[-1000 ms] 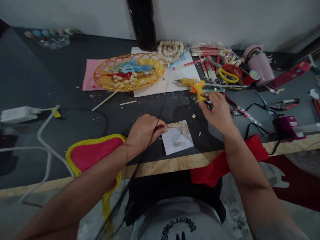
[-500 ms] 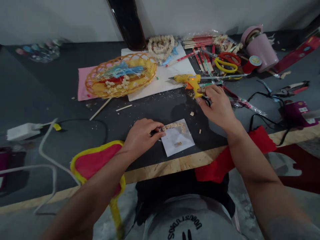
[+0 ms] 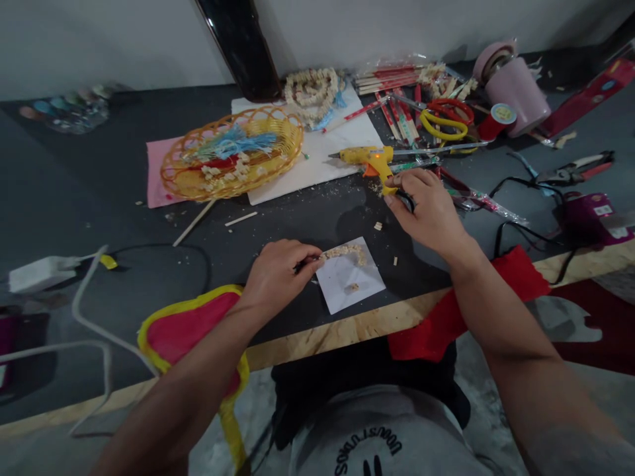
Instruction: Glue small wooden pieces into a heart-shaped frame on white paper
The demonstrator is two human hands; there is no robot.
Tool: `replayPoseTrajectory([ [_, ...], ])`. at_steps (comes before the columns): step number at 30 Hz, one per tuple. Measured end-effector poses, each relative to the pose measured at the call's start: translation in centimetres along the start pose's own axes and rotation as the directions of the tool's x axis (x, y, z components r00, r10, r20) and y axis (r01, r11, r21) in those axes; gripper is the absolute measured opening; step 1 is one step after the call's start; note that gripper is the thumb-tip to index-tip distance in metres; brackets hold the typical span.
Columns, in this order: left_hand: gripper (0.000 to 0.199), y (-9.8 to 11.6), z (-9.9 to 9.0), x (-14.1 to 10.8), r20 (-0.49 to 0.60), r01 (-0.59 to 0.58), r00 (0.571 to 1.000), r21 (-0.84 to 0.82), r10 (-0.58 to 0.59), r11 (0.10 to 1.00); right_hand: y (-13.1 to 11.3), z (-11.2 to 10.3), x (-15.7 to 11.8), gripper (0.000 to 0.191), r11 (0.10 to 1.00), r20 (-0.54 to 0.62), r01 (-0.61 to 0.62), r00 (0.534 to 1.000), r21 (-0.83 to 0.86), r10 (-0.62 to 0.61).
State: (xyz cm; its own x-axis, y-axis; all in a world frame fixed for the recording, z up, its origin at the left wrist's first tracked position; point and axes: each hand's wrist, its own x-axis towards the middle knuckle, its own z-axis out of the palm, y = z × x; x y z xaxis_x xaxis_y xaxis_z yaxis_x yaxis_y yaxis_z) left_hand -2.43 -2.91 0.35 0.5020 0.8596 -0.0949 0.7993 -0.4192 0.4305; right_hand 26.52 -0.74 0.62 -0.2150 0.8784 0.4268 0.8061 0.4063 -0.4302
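One row of pale pieces [image 3: 344, 250] lay on the white paper [image 3: 337, 296], your left hand [image 3: 278, 271] seemingly pinching its end, while your right hand [image 3: 427, 215] gripped the yellow glue gun [image 3: 372, 158], apparently steadying it, so the next move called for care around its nozzle [image 3: 334, 156].

I wear the camera on my head, so it looks forward and steeply down over the desk [image 3: 124, 172] from my side of its front edge [image 3: 347, 329]. My shirt [image 3: 391, 413] shows closest, at the bottom; my left hand [image 3: 280, 268] and right hand [image 3: 424, 208] come at middle range, the wall [image 3: 124, 39] farthest. The front edge climbs toward the right.
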Motion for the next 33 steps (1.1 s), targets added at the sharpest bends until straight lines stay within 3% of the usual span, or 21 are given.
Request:
replayPoseTrajectory([
  [18,0.017,0.1,0.0,0.1,0.020,0.033,0.999,-0.006,-0.032,0.999,-0.2,-0.1,0.0,0.013,1.000,0.008,0.013,1.000,-0.012,-0.013],
  [24,0.017,0.1,0.1,-0.1,-0.009,0.027,1.000,0.000,-0.027,1.000,-2.0,-0.3,-0.2,0.015,0.996,-0.015,0.090,0.996,0.003,-0.090],
  [29,0.019,0.1,0.1,-0.2,-0.002,0.002,1.000,0.030,-0.002,1.000,-3.8,0.0,-0.7,0.016,0.954,0.150,0.263,0.947,0.142,-0.284],
  [33,0.020,0.0,-0.1,-0.1,0.001,-0.023,1.000,0.026,0.023,0.999,-4.2,0.5,-1.2,0.029,0.928,0.319,0.299,0.877,0.224,-0.360],
])
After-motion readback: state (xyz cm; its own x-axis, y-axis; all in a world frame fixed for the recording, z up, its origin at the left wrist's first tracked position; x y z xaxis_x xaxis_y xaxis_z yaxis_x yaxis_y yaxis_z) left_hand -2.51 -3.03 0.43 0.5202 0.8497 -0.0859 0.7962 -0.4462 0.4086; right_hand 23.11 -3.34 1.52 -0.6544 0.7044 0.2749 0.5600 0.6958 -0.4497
